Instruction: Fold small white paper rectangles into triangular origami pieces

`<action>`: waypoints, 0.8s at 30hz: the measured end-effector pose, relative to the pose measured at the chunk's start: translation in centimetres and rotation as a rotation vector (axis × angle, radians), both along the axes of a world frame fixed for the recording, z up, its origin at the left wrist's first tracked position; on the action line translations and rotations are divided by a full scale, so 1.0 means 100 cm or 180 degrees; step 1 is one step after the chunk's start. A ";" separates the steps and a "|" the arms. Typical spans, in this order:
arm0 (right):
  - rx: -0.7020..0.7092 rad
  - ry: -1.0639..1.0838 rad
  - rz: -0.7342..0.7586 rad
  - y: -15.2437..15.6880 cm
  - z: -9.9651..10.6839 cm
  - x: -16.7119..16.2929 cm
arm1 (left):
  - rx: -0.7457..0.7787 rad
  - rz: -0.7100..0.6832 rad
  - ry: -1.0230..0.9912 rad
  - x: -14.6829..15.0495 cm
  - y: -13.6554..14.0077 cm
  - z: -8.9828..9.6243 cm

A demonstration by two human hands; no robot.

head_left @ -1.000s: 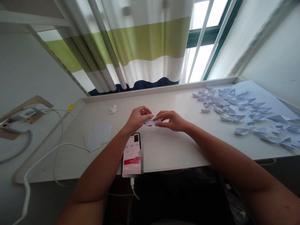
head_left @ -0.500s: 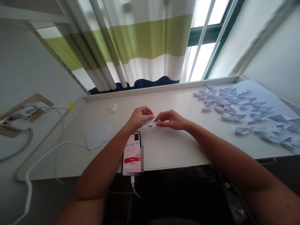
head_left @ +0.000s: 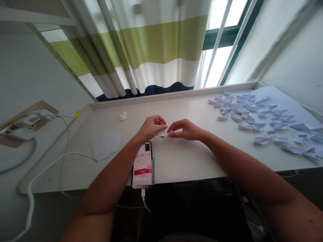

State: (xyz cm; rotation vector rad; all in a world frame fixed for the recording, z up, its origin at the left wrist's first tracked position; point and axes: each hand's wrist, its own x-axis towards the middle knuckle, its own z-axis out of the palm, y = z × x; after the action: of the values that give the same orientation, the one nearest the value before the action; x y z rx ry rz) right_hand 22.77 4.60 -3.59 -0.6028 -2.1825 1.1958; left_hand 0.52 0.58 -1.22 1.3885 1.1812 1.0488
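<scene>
A small folded piece of white paper (head_left: pixel 163 133) is held between both hands, a little above the middle of the white desk (head_left: pixel 186 158). My left hand (head_left: pixel 152 127) pinches its left side, thumb on top. With thumb and fingertips, my right hand (head_left: pixel 185 129) grips the right end. The fingers partly cover the paper, so its exact shape cannot be made out. Just below my left wrist lies a phone (head_left: pixel 142 164) showing a running timer.
Several folded paper boats (head_left: pixel 248 107) spread over the desk's right side. Flat paper sheets (head_left: pixel 108 144) lie at the left, with a crumpled tissue (head_left: pixel 122 116) behind them. White cables (head_left: pixel 63 158) run from a wall socket (head_left: pixel 22 126). A striped curtain (head_left: pixel 161 43) hangs behind.
The right fingertips have shifted slightly along the paper, which looks a little more curved or tilted. Both hands stay in nearly the same place. The phone's timer has advanced.
</scene>
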 end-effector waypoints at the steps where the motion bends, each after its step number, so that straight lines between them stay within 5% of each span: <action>1: 0.0228 -0.0063 -0.0007 0.000 0.000 0.000 | -0.0001 0.0009 0.0028 0.000 0.000 0.000; 7: 0.1918 -0.0050 -0.0178 -0.001 0.001 -0.001 | -0.0261 0.0079 -0.0247 -0.004 -0.001 0.007; 11: 0.2633 -0.0115 -0.0353 -0.003 0.001 -0.003 | -0.0356 0.0153 -0.0345 -0.006 0.000 0.010; 24: 0.2813 -0.0053 -0.0365 -0.001 0.000 -0.002 | -0.0304 0.0219 -0.0555 -0.002 -0.001 0.009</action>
State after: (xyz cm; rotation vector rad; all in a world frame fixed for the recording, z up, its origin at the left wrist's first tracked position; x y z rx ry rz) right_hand 22.56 4.53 -3.61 -0.3331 -2.3517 0.0948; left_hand 0.36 0.44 -0.33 1.1652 1.1418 1.1232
